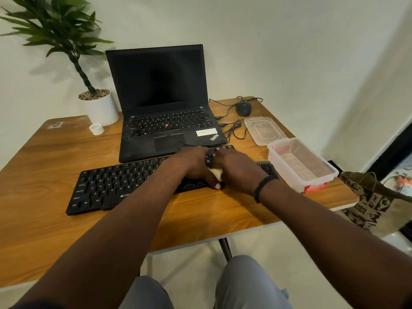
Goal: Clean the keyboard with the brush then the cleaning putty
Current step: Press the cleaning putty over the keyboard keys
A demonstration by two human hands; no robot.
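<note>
A black, flat, rectangular keyboard (124, 186) with matte keys and white legends lies on the wooden table (44, 170), directly in front of an open laptop (165, 108). Its right portion is covered by both hands, so the keys there cannot be made out. A pale, cream-coloured lump, the cleaning putty (217, 173), shows only as a small soft wedge between the two hands, over the keyboard's right part; most of it is hidden. The left hand (194, 165) lies palm-down with fingers curled over the putty, its thumb tip reaching the keyboard's near edge. The right hand (237, 169) presses in from the other side, touching the left; its fingers are hidden, so its grip cannot be told. A dark band circles the right wrist. Just behind the right hand, the tan bristles of the brush (264, 163) protrude; its handle is mostly concealed.

To the right stands a clear plastic box (301, 163), rectangular with rounded corners and a red clasp, and beyond it lies its translucent lid (264, 130). A dark mouse (243, 108) with a looping thin cable sits near the far edge. The laptop screen is dark and glossy. At the far left, a white cylindrical pot (101, 109) topped with gravel holds a leafy plant, cut off at the frame's edge, with a small white cup (97, 129) beside it.
</note>
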